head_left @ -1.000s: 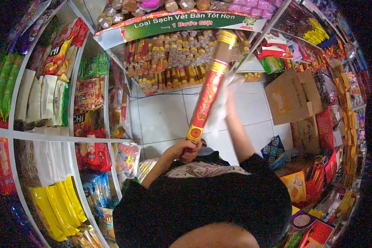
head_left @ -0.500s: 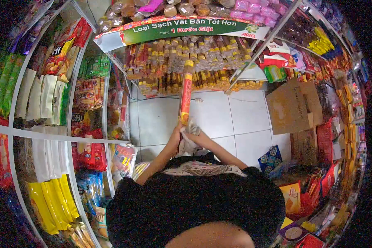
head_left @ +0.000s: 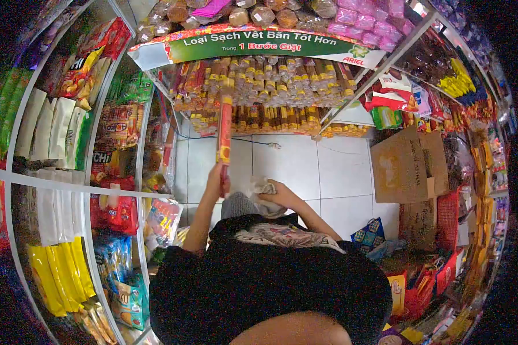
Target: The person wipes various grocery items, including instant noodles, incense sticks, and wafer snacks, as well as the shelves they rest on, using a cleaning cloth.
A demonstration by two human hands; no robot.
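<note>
In my left hand (head_left: 215,181) is a long, slim incense stick pack (head_left: 225,132), red with a yellow-orange lower part. It stands nearly upright, and my fingers are wrapped round its lower end. A crumpled whitish cloth (head_left: 267,209) is bunched in my right hand (head_left: 280,195), to the right of the pack and apart from it. Part of the cloth hangs down near my lap. Beyond the pack, rows of similar long packs with yellow bands (head_left: 282,83) fill two shelf levels.
A green and white banner (head_left: 259,43) runs along the shelf front. Shelves of snack bags (head_left: 57,276) rise on my left. An open cardboard box (head_left: 400,164) and a red basket (head_left: 448,221) stand on the right. White floor tiles (head_left: 293,167) lie ahead, with a cable across them.
My left hand has moved left with the incense stick pack, away from the cloth. My right hand stays near my lap with the cloth; the two hands are now farther apart.
</note>
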